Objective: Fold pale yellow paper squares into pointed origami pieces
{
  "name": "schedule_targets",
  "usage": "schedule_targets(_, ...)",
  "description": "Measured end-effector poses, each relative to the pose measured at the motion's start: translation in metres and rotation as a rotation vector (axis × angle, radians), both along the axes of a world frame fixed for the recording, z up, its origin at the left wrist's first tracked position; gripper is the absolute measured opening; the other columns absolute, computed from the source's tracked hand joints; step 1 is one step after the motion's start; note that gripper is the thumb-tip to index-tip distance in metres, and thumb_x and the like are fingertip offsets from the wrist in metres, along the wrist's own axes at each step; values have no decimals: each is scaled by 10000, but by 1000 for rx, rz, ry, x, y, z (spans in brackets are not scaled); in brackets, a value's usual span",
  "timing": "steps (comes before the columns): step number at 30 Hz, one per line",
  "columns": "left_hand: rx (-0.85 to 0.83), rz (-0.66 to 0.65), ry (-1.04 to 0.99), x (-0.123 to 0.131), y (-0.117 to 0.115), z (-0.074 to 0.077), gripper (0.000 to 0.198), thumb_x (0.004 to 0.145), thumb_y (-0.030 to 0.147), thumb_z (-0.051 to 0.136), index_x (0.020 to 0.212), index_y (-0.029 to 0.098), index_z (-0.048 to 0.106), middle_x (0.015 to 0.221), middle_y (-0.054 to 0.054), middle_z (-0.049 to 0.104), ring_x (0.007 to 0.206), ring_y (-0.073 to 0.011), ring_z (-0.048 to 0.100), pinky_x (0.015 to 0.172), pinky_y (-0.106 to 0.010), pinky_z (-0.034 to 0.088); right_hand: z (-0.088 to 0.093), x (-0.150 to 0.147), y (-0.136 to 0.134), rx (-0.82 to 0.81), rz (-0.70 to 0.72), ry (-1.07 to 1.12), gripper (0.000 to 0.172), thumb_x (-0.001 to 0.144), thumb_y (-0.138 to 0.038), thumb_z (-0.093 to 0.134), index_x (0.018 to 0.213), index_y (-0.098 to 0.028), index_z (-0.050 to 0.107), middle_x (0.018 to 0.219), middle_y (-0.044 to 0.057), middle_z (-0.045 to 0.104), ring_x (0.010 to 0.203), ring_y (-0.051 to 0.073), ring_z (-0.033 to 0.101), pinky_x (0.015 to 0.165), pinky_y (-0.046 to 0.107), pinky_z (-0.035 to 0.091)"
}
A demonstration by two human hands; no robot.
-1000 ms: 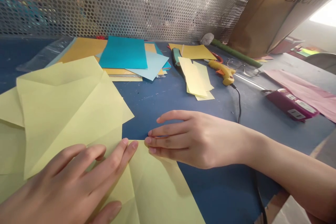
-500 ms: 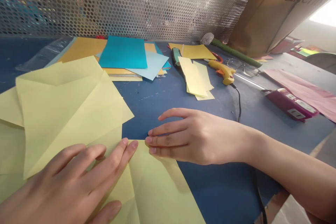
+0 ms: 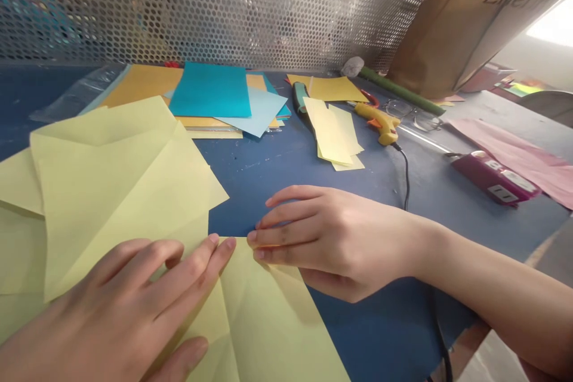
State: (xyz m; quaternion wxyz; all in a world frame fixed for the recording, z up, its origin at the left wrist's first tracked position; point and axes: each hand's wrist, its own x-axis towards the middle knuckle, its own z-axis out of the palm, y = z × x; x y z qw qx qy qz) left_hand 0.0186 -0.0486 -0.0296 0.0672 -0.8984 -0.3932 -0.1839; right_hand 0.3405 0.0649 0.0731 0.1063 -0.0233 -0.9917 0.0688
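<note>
showing only the letters "zhen" before the picture's edge cuts them off, a cardboard box (image 3: 461,18) leans at the far right of a blue surface (image 3: 277,173), with a perforated metal screen (image 3: 179,6) as the back wall. on the surface lie a teal sheet (image 3: 210,89) on a stack of coloured papers, yellow strips (image 3: 333,134), a glue gun (image 3: 380,119), a purple power strip (image 3: 492,176) and pink paper (image 3: 514,152). near the front, pale yellow paper (image 3: 125,185) is creased into overlapping triangular flaps. the left hand (image 3: 134,304) lies flat and spread on it. the right hand (image 3: 331,239), fingers straight and unclenched, presses its fingertips on the paper's upper edge, almost meeting the left fingertips.
</note>
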Motion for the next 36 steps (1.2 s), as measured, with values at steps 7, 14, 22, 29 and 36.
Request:
schedule_targets(7, 7, -11, 14, 7, 5, -3, 732, 945, 683, 648, 1632, 431, 675, 1446, -46, 801, 1367, -390, 644, 1194, -537, 564, -4, -4, 3, 45, 67, 25, 384, 1067, -56, 537, 1292, -39, 848, 1433, 167, 855, 1332, 242, 803, 1259, 362, 579)
schedule_targets(14, 12, -26, 26, 9, 7, -4, 725, 973, 677, 623, 1642, 401, 667, 1483, -52, 785, 1410, -388, 627, 1240, -541, 524, -2, -5, 4, -54, 62, 46, 374, 1029, -22, 552, 1248, -32, 856, 1415, 135, 867, 1306, 242, 807, 1285, 365, 542)
schedule_targets(22, 21, -36, 41, 8, 6, 1, 718, 1005, 665, 594, 1656, 366, 654, 1526, -60, 763, 1457, -386, 605, 1285, -548, 475, -1, -8, 0, -103, -56, 68, 354, 1044, -6, 568, 1123, -143, 885, 1273, 36, 919, 1110, 197, 805, 1330, 381, 475)
schedule_targets(29, 34, -36, 53, 3, 4, 5, 713, 1031, 655, 568, 1665, 336, 642, 1561, -68, 743, 1495, -385, 583, 1319, -552, 430, -1, -5, -3, -74, -74, 99, 327, 1053, -33, 578, 983, -167, 868, 1054, 51, 928, 911, 200, 764, 1280, 381, 521)
schedule_targets(36, 47, -46, 65, 1, 2, 10, 725, 1081, 640, 518, 1726, 314, 572, 1589, -74, 726, 1473, -377, 592, 1313, -536, 392, 1, -3, -6, -27, -90, 88, 352, 1028, -44, 572, 829, -215, 807, 890, 17, 890, 719, 186, 687, 1245, 366, 545)
